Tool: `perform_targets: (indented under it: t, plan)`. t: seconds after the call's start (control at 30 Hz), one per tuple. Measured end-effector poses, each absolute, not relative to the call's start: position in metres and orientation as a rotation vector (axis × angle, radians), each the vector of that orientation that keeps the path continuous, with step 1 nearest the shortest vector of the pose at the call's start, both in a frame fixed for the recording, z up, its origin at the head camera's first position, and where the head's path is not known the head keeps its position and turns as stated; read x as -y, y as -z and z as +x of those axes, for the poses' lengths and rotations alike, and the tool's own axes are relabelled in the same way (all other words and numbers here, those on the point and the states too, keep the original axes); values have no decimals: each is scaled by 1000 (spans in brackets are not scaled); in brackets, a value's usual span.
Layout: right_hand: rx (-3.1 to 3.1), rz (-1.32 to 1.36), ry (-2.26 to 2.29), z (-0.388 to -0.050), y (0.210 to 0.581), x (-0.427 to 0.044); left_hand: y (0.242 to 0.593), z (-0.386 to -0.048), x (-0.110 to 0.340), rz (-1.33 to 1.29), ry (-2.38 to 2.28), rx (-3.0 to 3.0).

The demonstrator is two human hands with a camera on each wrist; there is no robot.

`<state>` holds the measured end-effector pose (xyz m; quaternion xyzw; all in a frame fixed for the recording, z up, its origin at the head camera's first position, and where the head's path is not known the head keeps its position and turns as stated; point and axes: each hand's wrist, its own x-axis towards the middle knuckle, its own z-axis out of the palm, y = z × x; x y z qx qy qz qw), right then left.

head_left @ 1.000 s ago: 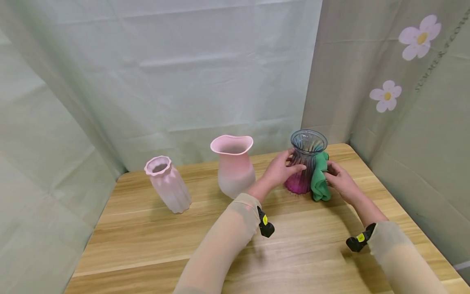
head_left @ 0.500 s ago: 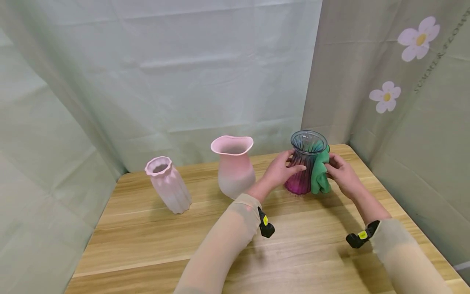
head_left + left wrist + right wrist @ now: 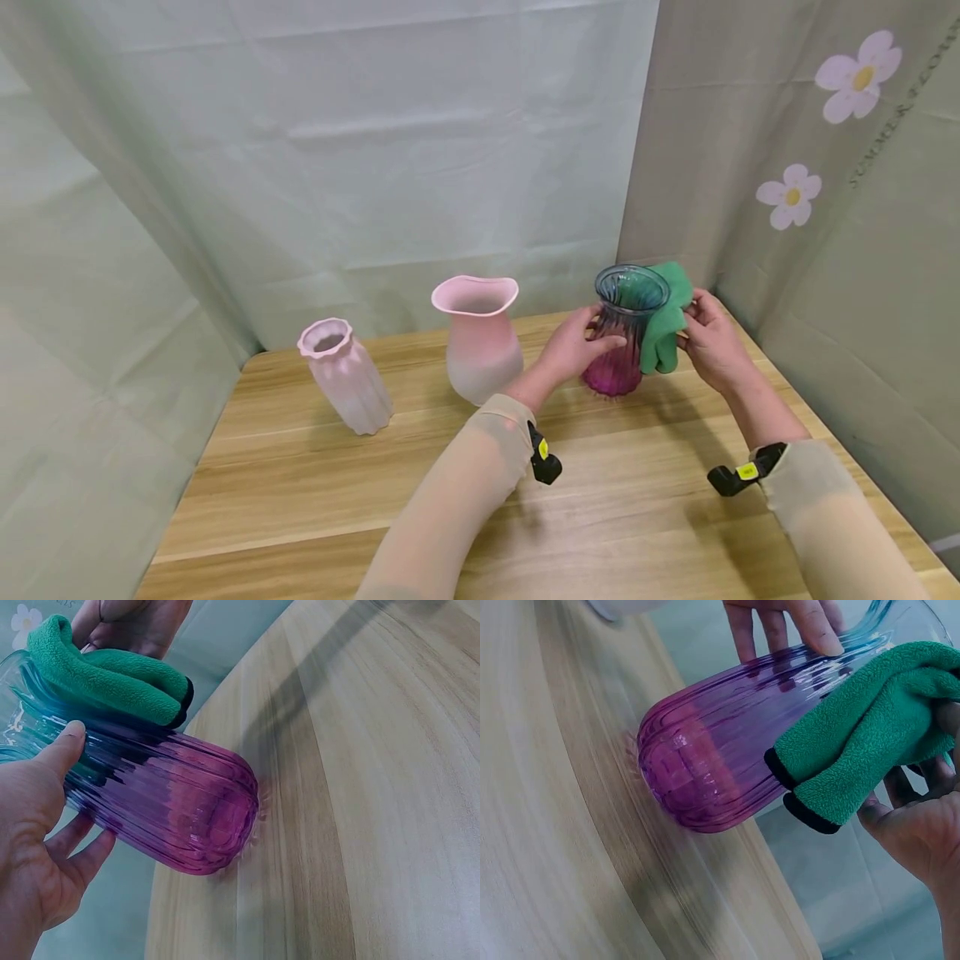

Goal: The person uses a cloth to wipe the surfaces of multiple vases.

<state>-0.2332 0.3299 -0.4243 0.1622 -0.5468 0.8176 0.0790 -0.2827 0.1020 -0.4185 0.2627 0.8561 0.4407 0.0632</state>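
Observation:
A ribbed glass vase [image 3: 613, 367], blue-grey at the flared rim and magenta at the base, stands upright at the table's far right. My left hand [image 3: 567, 343] grips its left side, the thumb [image 3: 66, 746] across the front and the other fingers behind. On the vase's right side my right hand [image 3: 716, 343] holds a folded green cloth [image 3: 665, 329] against the neck and rim. Black edging on the fuzzy cloth shows in the right wrist view. Some of my right fingers are hidden behind the cloth.
A pink-to-white vase [image 3: 483, 358] with a wavy rim stands left of my left hand. Farther left is a pale pink fluted vase [image 3: 347, 379]. The wooden table [image 3: 315, 500] meets hanging curtains [image 3: 420, 167] at the back and sides.
My right hand has slid the green cloth up the vase's right side, from near the base to the rim. My left hand and the vase have stayed in place.

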Motion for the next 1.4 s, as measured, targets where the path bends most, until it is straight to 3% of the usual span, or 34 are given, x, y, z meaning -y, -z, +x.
perform_targets:
  t: [0.47,0.87,1.4]
  plan:
    - [2196,395,-2014,-233,442,-332,420,-284,-101,779,-1361,-2582]
    - [2223,243,-2070,-221,484,-338,421,-285,-103,779,-1362,-2567]
    - [2186,250,-2049,-228,451,-333,422,-285,-104,775,-1349,-2576]
